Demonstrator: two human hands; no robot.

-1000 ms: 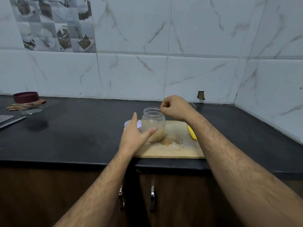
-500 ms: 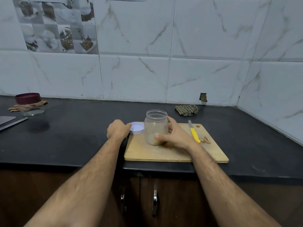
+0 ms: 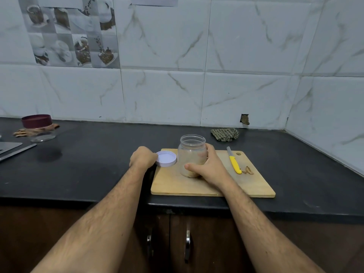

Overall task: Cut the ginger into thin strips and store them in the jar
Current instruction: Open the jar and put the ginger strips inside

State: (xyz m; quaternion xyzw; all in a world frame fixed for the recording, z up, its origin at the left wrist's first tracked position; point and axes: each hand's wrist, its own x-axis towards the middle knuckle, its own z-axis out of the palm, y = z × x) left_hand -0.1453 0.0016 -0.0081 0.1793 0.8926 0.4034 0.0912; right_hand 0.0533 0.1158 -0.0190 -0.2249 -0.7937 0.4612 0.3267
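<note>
My right grip (image 3: 211,167) wraps the unlabelled ginger jar (image 3: 192,154); at nine o'clock, my left grip (image 3: 142,157) pinches its white lid (image 3: 167,159).

left hand (image 3: 142,157): fingertips hidden at the edge of the white lid (image 3: 167,159), grip cannot be told | jar (image 3: 192,155): right side covered by the right hand (image 3: 208,166), contents seen only as a blurred tan mass | metal sheet (image 3: 8,147): cut off by left edge | scraps (image 3: 248,170) beside the knife (image 3: 234,162): too small to be identified
</note>
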